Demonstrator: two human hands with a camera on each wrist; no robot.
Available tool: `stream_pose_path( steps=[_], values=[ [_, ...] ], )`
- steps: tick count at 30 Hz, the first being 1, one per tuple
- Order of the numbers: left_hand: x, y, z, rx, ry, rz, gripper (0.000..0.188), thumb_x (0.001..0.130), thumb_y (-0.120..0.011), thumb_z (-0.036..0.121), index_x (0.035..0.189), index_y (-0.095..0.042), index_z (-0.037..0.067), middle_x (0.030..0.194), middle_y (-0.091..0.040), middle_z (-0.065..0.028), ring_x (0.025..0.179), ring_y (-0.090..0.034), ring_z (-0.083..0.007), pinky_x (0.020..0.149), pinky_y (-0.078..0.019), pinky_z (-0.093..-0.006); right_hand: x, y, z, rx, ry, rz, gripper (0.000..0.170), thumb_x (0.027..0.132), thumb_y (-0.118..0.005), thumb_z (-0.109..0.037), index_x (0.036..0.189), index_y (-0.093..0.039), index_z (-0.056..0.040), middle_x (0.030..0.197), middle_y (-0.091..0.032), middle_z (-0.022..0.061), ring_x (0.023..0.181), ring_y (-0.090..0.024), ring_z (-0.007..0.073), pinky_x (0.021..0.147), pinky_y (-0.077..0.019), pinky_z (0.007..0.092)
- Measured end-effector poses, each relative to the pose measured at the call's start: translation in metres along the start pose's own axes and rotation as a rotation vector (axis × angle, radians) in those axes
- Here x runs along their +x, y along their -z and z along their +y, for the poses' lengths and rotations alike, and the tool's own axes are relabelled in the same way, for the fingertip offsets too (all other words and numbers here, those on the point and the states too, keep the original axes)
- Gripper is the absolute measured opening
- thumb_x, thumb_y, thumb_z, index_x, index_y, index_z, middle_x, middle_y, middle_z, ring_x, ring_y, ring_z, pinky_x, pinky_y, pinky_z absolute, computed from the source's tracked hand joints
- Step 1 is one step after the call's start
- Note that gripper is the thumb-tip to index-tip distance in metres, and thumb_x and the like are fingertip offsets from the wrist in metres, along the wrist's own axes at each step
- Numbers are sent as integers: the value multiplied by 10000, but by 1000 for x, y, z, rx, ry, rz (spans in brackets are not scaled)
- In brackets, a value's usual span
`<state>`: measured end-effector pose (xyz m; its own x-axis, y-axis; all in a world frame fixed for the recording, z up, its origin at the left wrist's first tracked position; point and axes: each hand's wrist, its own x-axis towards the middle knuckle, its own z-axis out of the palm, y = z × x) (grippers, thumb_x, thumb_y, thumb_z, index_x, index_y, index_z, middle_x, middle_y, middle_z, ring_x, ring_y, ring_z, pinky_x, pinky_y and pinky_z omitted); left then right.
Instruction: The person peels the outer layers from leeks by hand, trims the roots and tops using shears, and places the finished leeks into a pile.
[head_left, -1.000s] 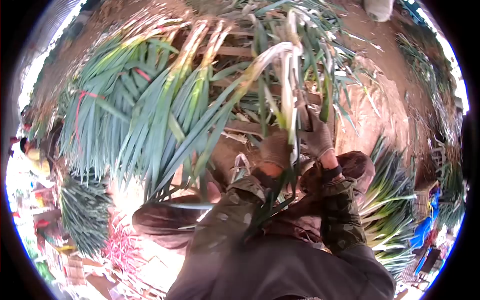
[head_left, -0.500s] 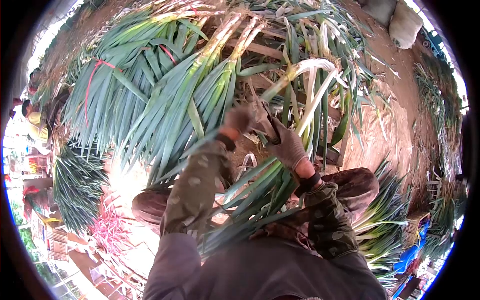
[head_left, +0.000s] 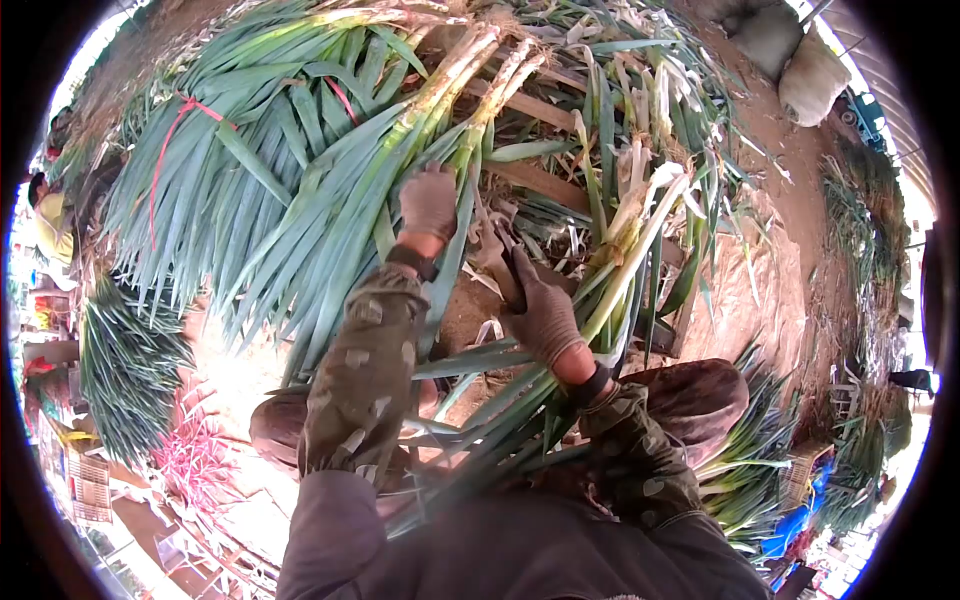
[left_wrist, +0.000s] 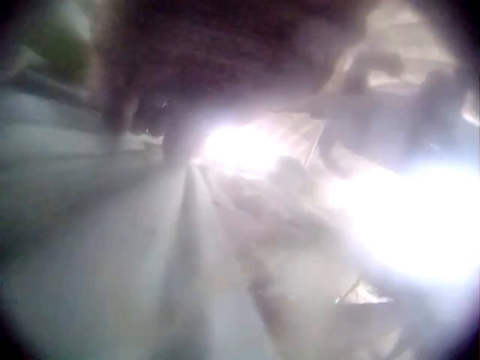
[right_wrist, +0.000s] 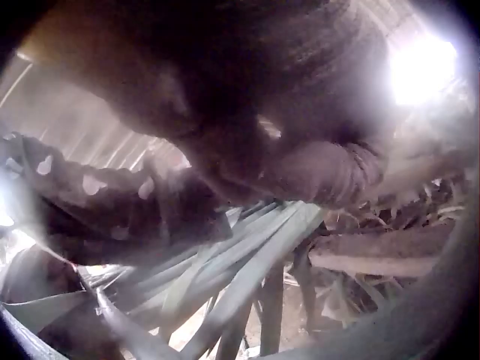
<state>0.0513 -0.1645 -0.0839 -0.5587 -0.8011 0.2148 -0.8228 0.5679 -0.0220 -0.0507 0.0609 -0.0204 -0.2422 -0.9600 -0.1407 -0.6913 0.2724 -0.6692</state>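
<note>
My gloved left hand [head_left: 428, 205] is over the leaves of several leeks [head_left: 335, 215] with yellowish stalks. Its fingertips are hidden, and I cannot tell whether they grip a leaf. Lower to the right, my gloved right hand [head_left: 545, 315] grips a flat brownish piece [head_left: 490, 250] that juts up past the fingers. Beside that hand slants a loose leek with a pale stalk [head_left: 640, 275]; its leaves [head_left: 480, 420] run under the right forearm toward the lap. The right wrist view has the gloved fingers dark above grey-green leaves [right_wrist: 255, 270]. The left wrist view is blurred.
A red-tied leek bundle [head_left: 200, 190] lies at left. Leaf scraps and wooden slats [head_left: 545, 185] are ahead. Brown sheeting [head_left: 750, 300] and more leeks [head_left: 740, 480] are at right. Pink ties [head_left: 195, 445] lie at lower left, and a pale sack [head_left: 812, 80] at upper right.
Both hands have moved left from the pale stalks. My left hand has gone up and left onto the leek leaves. The loose leek has swung, its leaves now across the lap.
</note>
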Motion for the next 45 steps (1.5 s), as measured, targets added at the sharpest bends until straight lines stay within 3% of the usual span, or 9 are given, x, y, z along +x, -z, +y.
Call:
stream_pose_path(
  steps=[6,9,16,19,22,34,37,40,45],
  values=[
    [31,-4,13,51,0,-65,582,761,-758,329,1246,-564,71,1088,-649,-106,1055,-620,-276,789,-516,-416,3,-7,10,34,-3,113,881,771,-709,-156,1527,-256,-174,938,-683,253,808,-660,463,690,-534,522],
    [36,-7,28,116,104,10,237,846,-606,166,1076,-637,114,1030,-641,-82,1019,-600,-265,728,-505,-397,0,-5,13,-32,-24,104,875,782,-699,-150,1529,-244,-174,956,-683,248,815,-656,470,694,-530,533],
    [23,-16,19,-185,151,141,255,767,-698,141,1009,-677,64,1020,-655,-156,929,-641,-390,814,-548,-430,12,-5,16,-44,47,111,769,780,-671,-130,1458,-310,-151,944,-681,242,825,-649,478,686,-519,548],
    [30,-19,-5,-386,27,52,201,779,-666,119,971,-698,71,968,-687,-172,924,-665,-376,830,-542,-410,34,-11,16,-85,-31,5,749,779,-670,-146,1440,-317,-144,865,-678,249,815,-649,479,676,-512,552],
    [35,-24,-22,-468,71,17,291,788,-674,157,1071,-723,115,1021,-709,-166,956,-673,-339,857,-526,-425,48,-24,13,-152,-4,34,779,788,-666,-155,1468,-286,-149,816,-678,243,778,-652,478,658,-506,553],
    [36,-20,-25,-547,106,-2,282,726,-712,171,999,-749,114,999,-717,-146,950,-678,-336,859,-535,-420,74,-50,20,-239,-56,58,838,833,-638,-217,1534,-189,-122,747,-664,239,703,-660,457,615,-511,544],
    [33,-17,-24,-556,87,-22,288,739,-693,147,1019,-748,108,1010,-718,-146,960,-677,-337,871,-535,-419,89,-55,24,-247,9,73,798,853,-628,-245,1516,-212,-92,756,-668,240,705,-657,465,622,-511,552],
    [32,-16,-24,-545,91,-14,305,750,-681,135,1047,-745,108,1019,-718,-147,964,-675,-339,877,-534,-414,103,-50,16,-185,-79,93,760,867,-622,-272,1494,-241,-74,759,-667,251,718,-655,475,625,-508,558],
    [34,-19,-21,-503,49,36,154,781,-666,125,918,-731,97,937,-699,-169,926,-659,-379,837,-526,-448,130,-44,16,-139,-63,170,713,878,-620,-278,1469,-279,-72,822,-668,283,770,-656,480,660,-512,554]
  ],
)
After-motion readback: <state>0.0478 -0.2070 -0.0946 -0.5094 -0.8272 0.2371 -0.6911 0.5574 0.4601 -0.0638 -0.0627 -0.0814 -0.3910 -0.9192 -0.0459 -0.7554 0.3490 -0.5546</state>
